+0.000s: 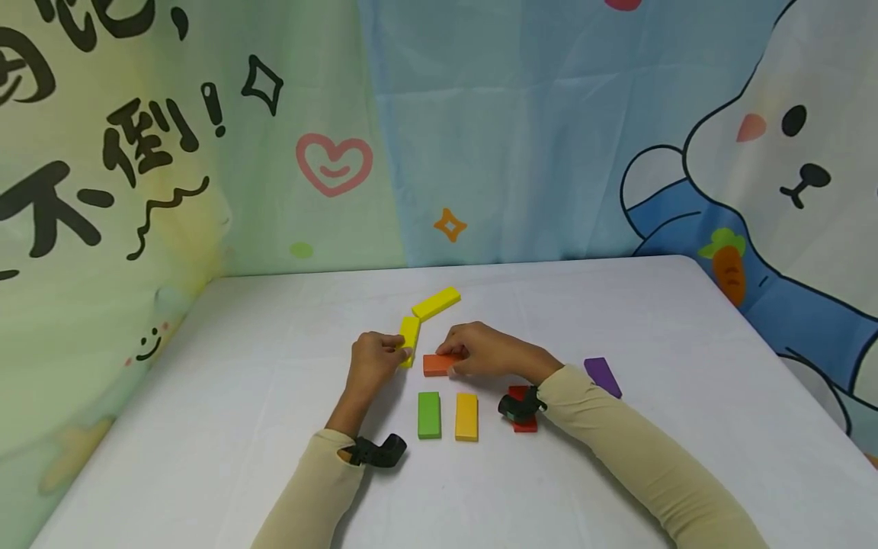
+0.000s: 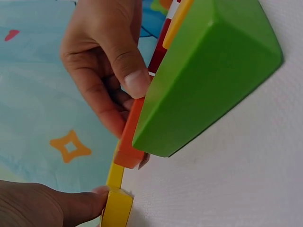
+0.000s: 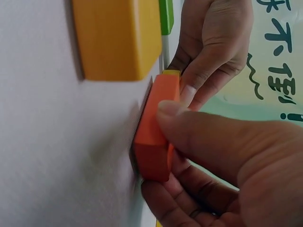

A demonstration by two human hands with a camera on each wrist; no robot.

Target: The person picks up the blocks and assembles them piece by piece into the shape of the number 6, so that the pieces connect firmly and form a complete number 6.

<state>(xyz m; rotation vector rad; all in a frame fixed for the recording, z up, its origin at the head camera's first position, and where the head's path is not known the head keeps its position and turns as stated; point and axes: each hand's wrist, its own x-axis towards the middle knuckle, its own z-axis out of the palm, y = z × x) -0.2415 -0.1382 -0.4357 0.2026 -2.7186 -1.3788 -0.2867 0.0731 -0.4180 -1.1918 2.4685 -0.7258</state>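
Note:
Between its thumb and fingers my right hand [image 1: 485,351] pinches an orange block [image 1: 436,365], which lies crosswise low over the white table. To its left, my left hand [image 1: 376,358] pinches the near yellow block [image 1: 409,335], its thumb on the block's side in the left wrist view. A second yellow block [image 1: 437,303] lies farther back at a slant, its near end by the first one's far end. In the right wrist view the orange block [image 3: 154,123] points toward the left hand [image 3: 215,42], with a bit of yellow block showing behind it.
Nearer on the white table [image 1: 274,396] lie a green block [image 1: 429,415] and an amber block [image 1: 466,417]. A red block [image 1: 525,425] is partly hidden under the right wrist's camera. A purple block [image 1: 602,377] lies beside the right sleeve. A printed curtain [image 1: 494,137] hangs behind.

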